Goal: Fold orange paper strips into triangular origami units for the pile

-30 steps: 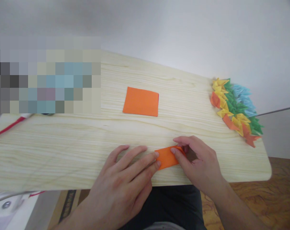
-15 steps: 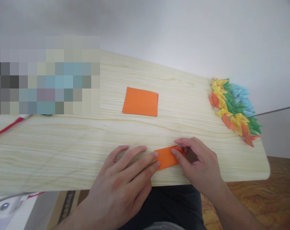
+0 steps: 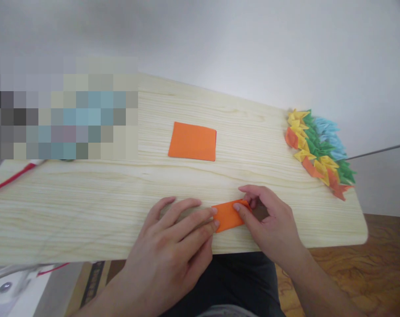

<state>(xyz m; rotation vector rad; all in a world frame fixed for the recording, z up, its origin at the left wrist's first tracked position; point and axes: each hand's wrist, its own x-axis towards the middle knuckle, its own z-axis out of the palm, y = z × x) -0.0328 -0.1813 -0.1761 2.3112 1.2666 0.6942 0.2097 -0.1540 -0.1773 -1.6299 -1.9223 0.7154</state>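
Small rectangle of orange folded paper (image 3: 225, 216) noted on a long pale wood-grain surface (image 3: 120, 211), close to the near edge, lying slightly aslant between two bare hands. The left end is met by the left hand (image 3: 175, 246), palm down: fingers spread and extended, grasping nothing, two fingertips set on the paper's edge. The right end is pinched by the right hand (image 3: 275, 224): the thumb is laid on the upper face, the other fingers are curled behind the end, and the forefinger is held out past the far edge. At that corner a layer is seen slightly raised; the exact fold is partly hidden by the fingers.

Beyond the hands, near mid-surface, a flat, larger rectangular stack of orange paper (image 3: 192, 141) is placed, with a thin strip of red shown along its right edge. Toward the right end, a cluster of pointed folded-paper pieces (image 3: 313, 141) in yellow, green, light blue and orange is packed closely together, well apart from the stack. Behind the cluster, a thin dark line (image 3: 378, 151) is seen across the pale wall (image 3: 269, 48). At far left a red cord (image 3: 15, 178) is laid over the surface; the area above it is masked by blurred blocks.
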